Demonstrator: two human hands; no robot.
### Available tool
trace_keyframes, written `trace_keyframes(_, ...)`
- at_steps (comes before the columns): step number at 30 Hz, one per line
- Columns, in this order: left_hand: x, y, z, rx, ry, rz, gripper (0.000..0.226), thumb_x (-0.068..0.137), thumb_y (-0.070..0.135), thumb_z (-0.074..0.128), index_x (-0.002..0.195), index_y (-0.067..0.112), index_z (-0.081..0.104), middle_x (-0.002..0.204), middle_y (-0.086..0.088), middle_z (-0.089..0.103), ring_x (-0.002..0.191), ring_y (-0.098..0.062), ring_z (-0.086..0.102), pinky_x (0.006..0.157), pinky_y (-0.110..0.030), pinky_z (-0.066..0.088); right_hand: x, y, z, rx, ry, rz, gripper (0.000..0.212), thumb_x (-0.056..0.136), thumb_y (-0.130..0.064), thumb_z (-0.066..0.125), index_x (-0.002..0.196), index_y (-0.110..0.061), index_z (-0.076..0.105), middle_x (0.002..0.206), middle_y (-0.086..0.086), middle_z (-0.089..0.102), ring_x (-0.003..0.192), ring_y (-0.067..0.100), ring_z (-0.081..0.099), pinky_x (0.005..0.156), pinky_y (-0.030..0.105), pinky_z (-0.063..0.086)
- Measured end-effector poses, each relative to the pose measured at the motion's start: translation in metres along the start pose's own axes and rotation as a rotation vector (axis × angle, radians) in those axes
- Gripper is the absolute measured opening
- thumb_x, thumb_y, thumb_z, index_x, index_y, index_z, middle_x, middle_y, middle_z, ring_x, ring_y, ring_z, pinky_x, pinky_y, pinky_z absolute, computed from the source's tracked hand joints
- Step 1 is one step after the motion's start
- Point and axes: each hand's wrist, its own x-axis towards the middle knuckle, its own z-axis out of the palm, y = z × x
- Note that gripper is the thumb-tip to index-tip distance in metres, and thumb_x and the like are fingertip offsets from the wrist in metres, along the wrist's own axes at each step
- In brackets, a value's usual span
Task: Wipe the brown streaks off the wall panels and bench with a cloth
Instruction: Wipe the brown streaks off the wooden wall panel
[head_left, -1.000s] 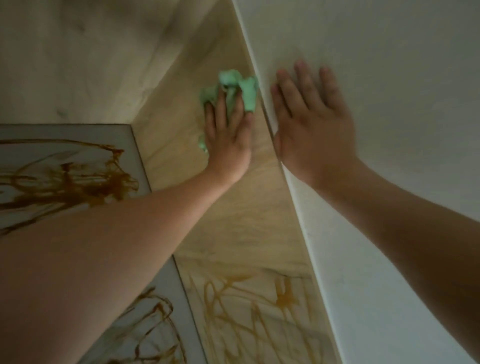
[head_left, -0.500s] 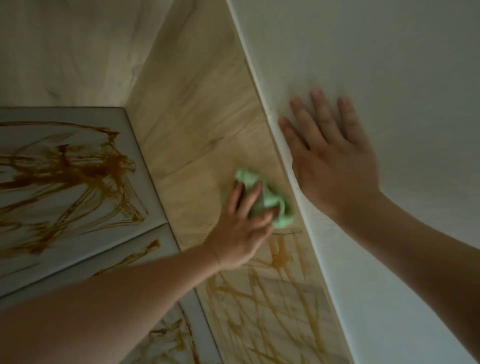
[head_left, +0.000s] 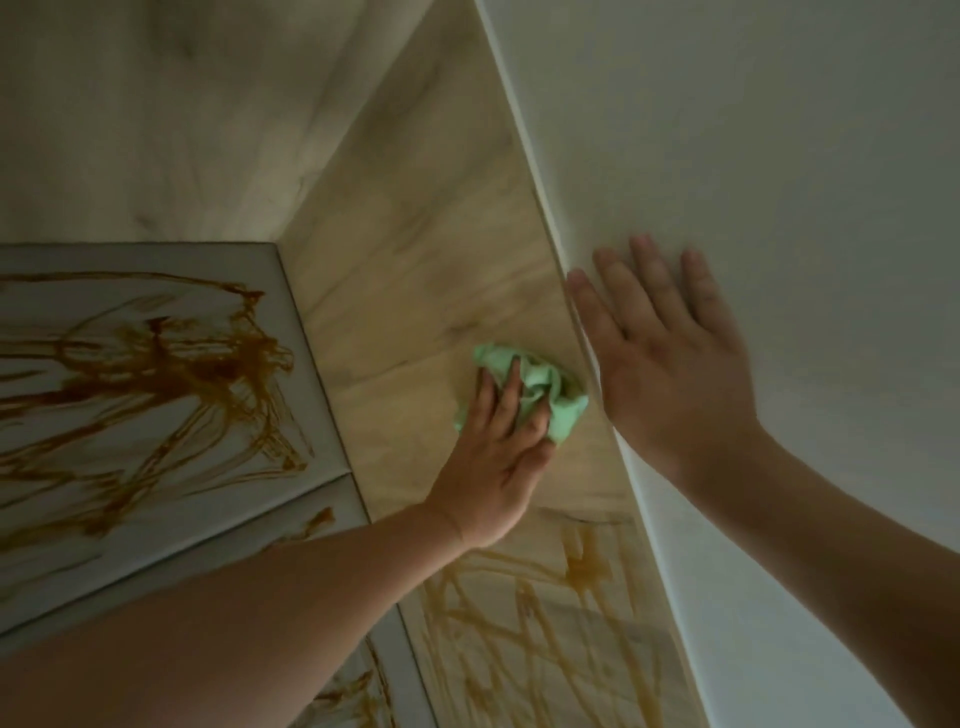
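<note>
Left hand (head_left: 493, 467) lies with fingers nearly straight over a crumpled mint-green cloth (head_left: 563, 410), pressing it onto the pale wood-grain panel (head_left: 415, 291) just right of centre. It is pressing, not clutching. At 3 o'clock from the cloth, the right hand (head_left: 670, 374) rests flat and spread-fingered on the plain white wall (head_left: 753, 156), just beside the cloth. Dark brown streaks (head_left: 156, 374) cover the grey wall panel (head_left: 218, 483) at 9 o'clock, and paler streaks (head_left: 545, 623) cross the wood at 6 o'clock, below the left wrist.
</note>
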Motion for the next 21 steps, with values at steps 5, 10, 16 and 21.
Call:
trace_keyframes(5, 0.057, -0.022, -0.058, -0.073, 0.085, 0.031, 0.053, 0.106, 0.049, 0.011, 0.149, 0.044, -0.019, 0.16, 0.009, -0.038, 0.15, -0.022, -0.037, 0.127, -0.047, -0.014, 0.065, -0.01, 0.018, 0.009, -0.043, 0.001, 0.049, 0.107, -0.018, 0.038, 0.154, -0.008, 0.045, 0.156, 0.02, 0.047, 0.149, 0.041, 0.038, 0.124, 0.058, 0.023)
trace_keyframes(10, 0.146, -0.055, -0.138, -0.075, 0.364, -0.046, 0.056, 0.11, 0.026, 0.023, 0.163, 0.011, 0.012, 0.164, 0.001, -0.018, 0.152, -0.018, -0.026, 0.127, -0.052, -0.008, 0.121, -0.01, 0.037, -0.013, -0.092, 0.069, 0.058, 0.107, -0.028, 0.039, 0.16, -0.007, 0.033, 0.164, 0.021, 0.034, 0.154, 0.04, 0.027, 0.127, 0.056, 0.012)
trace_keyframes(16, 0.217, -0.091, -0.208, -0.001, 0.397, -0.22, 0.052, 0.111, 0.015, 0.028, 0.161, 0.004, 0.023, 0.172, -0.016, -0.002, 0.158, -0.036, -0.01, 0.127, -0.051, -0.006, 0.126, -0.032, 0.055, 0.007, -0.193, 0.071, 0.063, 0.11, -0.037, 0.033, 0.164, -0.008, 0.019, 0.168, 0.029, 0.014, 0.157, 0.047, 0.006, 0.127, 0.059, 0.005)
trace_keyframes(21, 0.203, -0.109, -0.186, -0.033, 0.5, -0.145, 0.061, 0.108, 0.032, 0.016, 0.161, 0.003, 0.022, 0.172, -0.015, 0.005, 0.159, -0.032, -0.005, 0.128, -0.046, -0.007, 0.127, -0.034, 0.059, -0.055, -0.196, 0.051, 0.063, 0.11, -0.041, 0.028, 0.165, -0.011, 0.017, 0.168, 0.029, 0.012, 0.157, 0.047, 0.004, 0.127, 0.059, 0.003)
